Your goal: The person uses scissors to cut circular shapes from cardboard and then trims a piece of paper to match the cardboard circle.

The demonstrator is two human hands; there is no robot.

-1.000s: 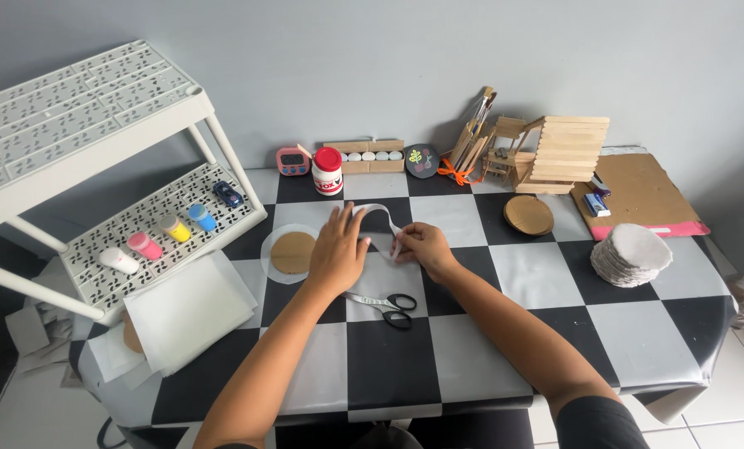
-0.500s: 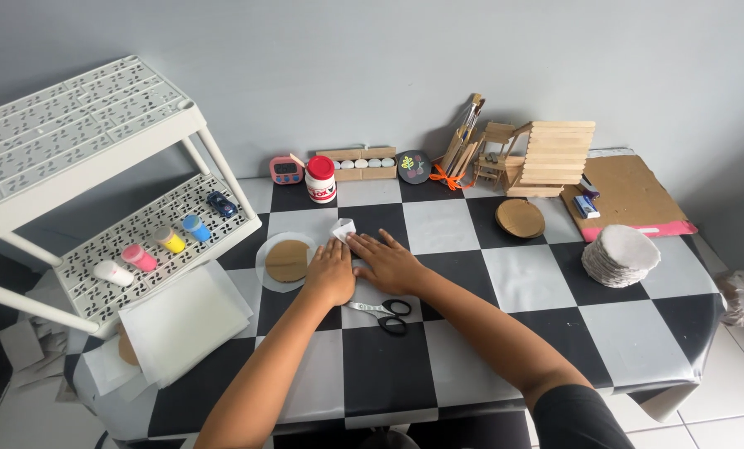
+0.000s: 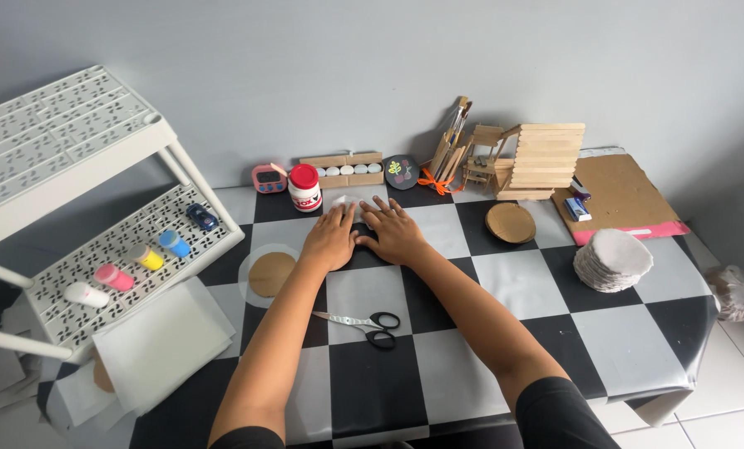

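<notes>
My left hand point(image 3: 330, 239) and my right hand point(image 3: 397, 229) lie flat, side by side, on the black-and-white checkered table point(image 3: 472, 333). Their fingers press down on a small white paper piece point(image 3: 344, 203), which shows just past the fingertips. A brown cardboard disc on a white paper circle point(image 3: 269, 273) lies left of my left hand. Black-handled scissors point(image 3: 363, 323) rest shut on the table between my forearms.
A white glue jar with red lid point(image 3: 304, 189), a pink timer point(image 3: 269, 178), a wooden stick house point(image 3: 538, 158), brown discs point(image 3: 510, 222) and a stack of white discs point(image 3: 612, 259) stand around. A white rack point(image 3: 97, 208) with paint bottles is at left, white sheets point(image 3: 160, 341) below it.
Both hands let go of the lifted white strip, laid it down, and slid forward toward the glue jar, now pressing flat on the paper. The camera view shifted slightly.
</notes>
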